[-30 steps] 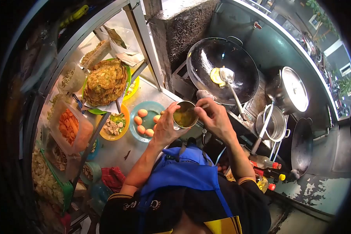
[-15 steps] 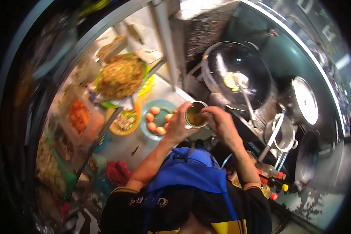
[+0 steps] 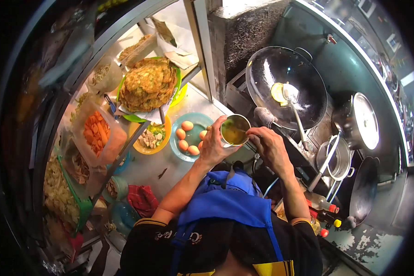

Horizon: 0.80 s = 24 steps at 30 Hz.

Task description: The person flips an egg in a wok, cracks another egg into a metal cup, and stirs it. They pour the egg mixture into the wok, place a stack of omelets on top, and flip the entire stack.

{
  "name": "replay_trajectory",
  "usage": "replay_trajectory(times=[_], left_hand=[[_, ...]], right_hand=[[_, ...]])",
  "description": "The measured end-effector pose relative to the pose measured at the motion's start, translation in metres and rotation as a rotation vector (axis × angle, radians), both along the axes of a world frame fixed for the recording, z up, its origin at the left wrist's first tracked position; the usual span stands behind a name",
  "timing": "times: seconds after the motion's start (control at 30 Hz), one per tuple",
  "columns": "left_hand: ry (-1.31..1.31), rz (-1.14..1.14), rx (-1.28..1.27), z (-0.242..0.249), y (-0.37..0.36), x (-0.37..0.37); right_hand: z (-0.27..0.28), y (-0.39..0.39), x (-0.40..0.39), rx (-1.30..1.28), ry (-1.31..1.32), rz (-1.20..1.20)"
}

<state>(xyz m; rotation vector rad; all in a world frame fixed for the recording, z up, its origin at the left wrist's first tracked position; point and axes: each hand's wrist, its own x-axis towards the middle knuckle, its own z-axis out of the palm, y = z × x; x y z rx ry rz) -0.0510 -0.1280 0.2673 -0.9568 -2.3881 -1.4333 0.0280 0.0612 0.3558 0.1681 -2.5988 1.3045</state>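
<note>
My left hand (image 3: 211, 148) is wrapped round a metal cup (image 3: 223, 133) with yellowish-brown liquid (image 3: 235, 130) inside, which looks like beaten egg. My right hand (image 3: 270, 146) has its fingers pinched together at the cup's right rim. Whatever they hold, perhaps a thin utensil dipping into the liquid, is too small to make out. Just left of the cup, a teal plate (image 3: 177, 154) carries several brown eggs (image 3: 187, 125). Up and to the right, a black wok (image 3: 303, 64) holds a round yellow piece of egg (image 3: 278, 92), with a metal turner (image 3: 299, 122) resting in it.
Fried fritters (image 3: 148, 85) are heaped on a green plate at the left, near an orange bowl (image 3: 167, 138) of meat and greens. A tub of carrots (image 3: 96, 133) is further left. At the right are a lidded pot (image 3: 368, 120), a saucepan (image 3: 342, 172) and bottles (image 3: 324, 204).
The view has shifted a little and become sharper. Both hands still hold their places at the cup, with the right fingers slightly lower at its rim. The turner remains in the wok.
</note>
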Motion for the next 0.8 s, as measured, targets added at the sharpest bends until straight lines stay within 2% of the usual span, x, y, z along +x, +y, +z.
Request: replay_trajectory(times=[0.1,0.13,0.2,0.27,0.37,0.4,0.5,0.53,0.63,0.73,0.8], left_hand=[[-0.003,-0.012,0.010,-0.001,-0.005,-0.005],[-0.003,-0.001,-0.020,0.000,-0.006,-0.005],[0.018,-0.001,-0.026,-0.006,-0.008,-0.005],[0.058,0.020,-0.047,-0.008,-0.006,-0.008],[0.032,0.035,-0.032,-0.003,-0.001,-0.003],[0.022,0.022,-0.023,0.000,0.000,-0.003],[-0.066,-0.016,0.045,-0.006,-0.007,-0.010],[-0.097,-0.018,0.045,-0.005,-0.008,-0.010],[-0.072,-0.003,-0.005,0.000,-0.010,-0.012],[-0.068,0.007,0.003,-0.001,-0.012,-0.014],[-0.061,-0.009,-0.014,0.002,-0.008,-0.010]], right_hand=[[0.005,0.006,0.006,0.144,0.208,-0.044],[-0.002,0.008,0.006,0.148,0.212,-0.052],[-0.015,0.011,0.006,0.237,0.063,0.007],[-0.014,0.006,0.005,0.263,0.172,-0.022],[-0.025,-0.004,-0.006,0.179,0.245,-0.024],[-0.026,-0.007,-0.008,0.064,0.226,0.032],[-0.024,-0.005,-0.004,0.085,0.053,0.131],[-0.017,-0.003,-0.001,0.088,0.060,0.121],[0.006,0.005,0.013,0.165,0.300,0.125],[-0.021,0.020,0.016,0.292,0.170,0.146],[-0.019,0.018,0.018,0.260,0.215,0.109]])
